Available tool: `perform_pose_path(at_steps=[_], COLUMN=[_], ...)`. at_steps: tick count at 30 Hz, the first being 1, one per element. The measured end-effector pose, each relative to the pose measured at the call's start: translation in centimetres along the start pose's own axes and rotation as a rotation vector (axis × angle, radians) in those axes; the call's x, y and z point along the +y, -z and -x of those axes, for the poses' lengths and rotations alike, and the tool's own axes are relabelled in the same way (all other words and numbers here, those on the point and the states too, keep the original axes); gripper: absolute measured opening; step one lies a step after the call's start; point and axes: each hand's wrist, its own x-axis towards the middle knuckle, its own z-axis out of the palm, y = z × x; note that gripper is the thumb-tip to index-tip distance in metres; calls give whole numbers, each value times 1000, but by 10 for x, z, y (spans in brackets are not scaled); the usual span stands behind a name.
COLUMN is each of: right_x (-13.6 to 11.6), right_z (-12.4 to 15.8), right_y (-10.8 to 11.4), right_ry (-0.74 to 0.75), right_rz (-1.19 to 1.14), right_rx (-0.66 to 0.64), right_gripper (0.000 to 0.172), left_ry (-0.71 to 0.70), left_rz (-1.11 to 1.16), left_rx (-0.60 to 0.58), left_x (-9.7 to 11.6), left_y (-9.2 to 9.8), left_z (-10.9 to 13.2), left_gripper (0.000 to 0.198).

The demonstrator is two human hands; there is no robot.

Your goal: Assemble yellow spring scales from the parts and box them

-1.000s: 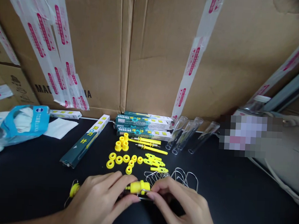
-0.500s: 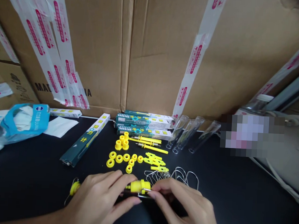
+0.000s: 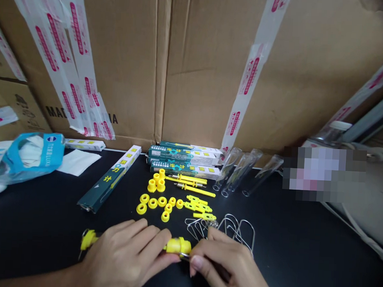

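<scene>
Yellow-ended tool (image 3: 177, 244) lies left-right over desk (image 3: 301, 252); left hand (image 3: 124, 257) grip clenched round its middle, right hand (image 3: 228, 269) grip pinching its right metal tip.

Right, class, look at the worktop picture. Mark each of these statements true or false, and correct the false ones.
1. The left hand and right hand both grip one yellow capped piece. True.
2. The clear tubes stand upright. False: they lie on their sides on the black table.
3. Loose yellow rings lie on the table beyond the hands. True.
4. The wire loops are heaped on top of the long boxes. False: they lie on the table just beyond the right hand, nearer than the boxes.
</scene>
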Motion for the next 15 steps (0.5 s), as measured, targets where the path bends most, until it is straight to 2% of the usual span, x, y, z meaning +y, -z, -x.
perform_pose_path(at_steps=[4, 8, 12, 15], right_x=[-3, -4, -3, -1], right_z=[-6, -12, -14, -13], right_y=[2, 1, 0, -2], right_ry=[-266, -384, -434, -458], right_rz=[-416, -745, -811, -691], right_rx=[-146, -131, -153, -169], right_gripper=[50, 55, 56, 54], left_ry=[-83, -141, -158, -141], left_rz=[-84, -132, -113, -71], left_rx=[31, 26, 21, 2], left_x=[-2, -2, 0, -1], left_y=[7, 7, 3, 2], left_z=[-4, -7, -7, -6], left_gripper=[33, 34, 31, 32])
